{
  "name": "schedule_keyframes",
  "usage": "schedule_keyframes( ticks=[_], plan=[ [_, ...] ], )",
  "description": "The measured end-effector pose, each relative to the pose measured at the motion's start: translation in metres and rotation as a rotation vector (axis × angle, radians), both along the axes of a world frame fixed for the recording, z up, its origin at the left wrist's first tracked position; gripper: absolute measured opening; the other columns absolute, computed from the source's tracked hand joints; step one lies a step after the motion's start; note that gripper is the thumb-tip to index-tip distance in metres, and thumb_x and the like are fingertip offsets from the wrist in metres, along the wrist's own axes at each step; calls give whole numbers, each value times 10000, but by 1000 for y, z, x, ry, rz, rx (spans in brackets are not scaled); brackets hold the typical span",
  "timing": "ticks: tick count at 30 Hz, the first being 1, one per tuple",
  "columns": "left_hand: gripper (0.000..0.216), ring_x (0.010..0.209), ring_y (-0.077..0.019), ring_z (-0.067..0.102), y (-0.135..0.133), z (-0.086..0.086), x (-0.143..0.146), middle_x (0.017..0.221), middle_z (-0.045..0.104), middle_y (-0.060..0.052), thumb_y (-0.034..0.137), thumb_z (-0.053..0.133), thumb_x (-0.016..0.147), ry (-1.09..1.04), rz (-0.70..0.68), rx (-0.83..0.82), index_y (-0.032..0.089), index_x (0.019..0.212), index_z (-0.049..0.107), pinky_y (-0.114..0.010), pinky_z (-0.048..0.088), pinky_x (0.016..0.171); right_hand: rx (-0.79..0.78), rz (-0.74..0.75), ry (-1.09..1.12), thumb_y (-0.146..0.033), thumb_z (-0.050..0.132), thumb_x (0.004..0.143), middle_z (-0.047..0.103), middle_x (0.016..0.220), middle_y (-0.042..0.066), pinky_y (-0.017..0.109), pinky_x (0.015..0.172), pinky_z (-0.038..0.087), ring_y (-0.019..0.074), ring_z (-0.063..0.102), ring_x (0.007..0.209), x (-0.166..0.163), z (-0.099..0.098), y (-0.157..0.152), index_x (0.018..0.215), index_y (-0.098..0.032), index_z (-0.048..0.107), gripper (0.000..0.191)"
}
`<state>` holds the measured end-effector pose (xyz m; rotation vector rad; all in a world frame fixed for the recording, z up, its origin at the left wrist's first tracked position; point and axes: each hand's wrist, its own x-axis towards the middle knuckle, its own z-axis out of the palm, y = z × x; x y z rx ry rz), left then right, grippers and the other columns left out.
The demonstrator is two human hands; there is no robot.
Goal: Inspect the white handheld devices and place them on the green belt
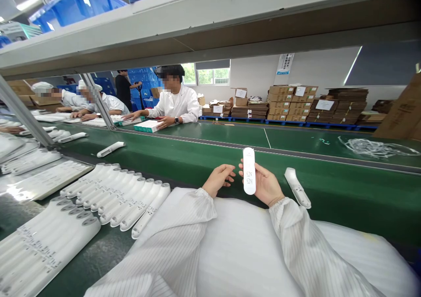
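Green belt (184, 154) = landmark. Right hand (265, 185) grips a white part (249, 170), long and slim with rounded ends, near upright; thumb on one side, fingers wrapped behind. Printed face with small line drawings points at camera. Part is held up at near side of the belt, seen against it. Left hand (221, 178) empty, fingers loosely curled, just beside the part, not touching it; also at the belt's near side. Both sleeves striped white, over white padding (240, 244) along the belt's near edge.

On the belt: one loose piece (297, 187) right of the hands, tilted; another piece (111, 149) far left. Left and near side of the belt: pale pieces (70, 235) lined up side by side, more behind them. Beyond the belt: co-worker (179, 102) in white coat, one hand at a white-and-green box (148, 126); tangled clear strapping (371, 148) to the right; cardboard stacks (279, 102) farther back.
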<state>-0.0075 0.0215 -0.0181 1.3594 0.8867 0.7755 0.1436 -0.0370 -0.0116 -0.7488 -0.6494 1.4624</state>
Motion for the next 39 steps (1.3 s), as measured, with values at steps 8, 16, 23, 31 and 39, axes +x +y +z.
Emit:
schedule_keyframes(
  ticks=[8,16,23,31,39],
  plan=[
    [486,715,-130,556,-24,9,18,842,554,-39,510,594,711,-35,-142,-49,173,1040,472,-240,470,558,99,28,28,-364,562,765,676,906,39,345,750,469,207,604,874,-13,-3,0,913,-206,641,229],
    [384,631,-88,507,-28,4,24,783,512,-15,347,698,660,-120,-180,-64,168,895,453,-191,459,462,133,-5,8,-367,605,738,657,931,13,333,705,471,181,593,801,-13,0,-3,933,-248,620,230],
    [400,654,-109,528,-28,3,25,761,515,-23,439,657,684,-96,-132,-94,156,893,468,-236,495,510,126,34,-2,-410,562,758,656,876,37,347,712,467,207,591,832,-15,-2,-3,919,-231,617,247],
    [451,771,-125,552,-22,4,13,907,535,-53,283,737,626,-73,-390,-110,154,976,483,-240,489,605,35,100,44,-417,502,789,655,762,42,323,710,455,181,596,713,-11,-4,-3,870,-181,652,290],
    [464,891,-168,555,-9,-1,8,974,573,-76,429,608,729,-39,11,62,199,1109,474,-232,437,624,22,-384,-628,-422,701,597,622,863,12,326,695,421,185,568,726,9,-25,14,1044,-246,536,508]
  ],
)
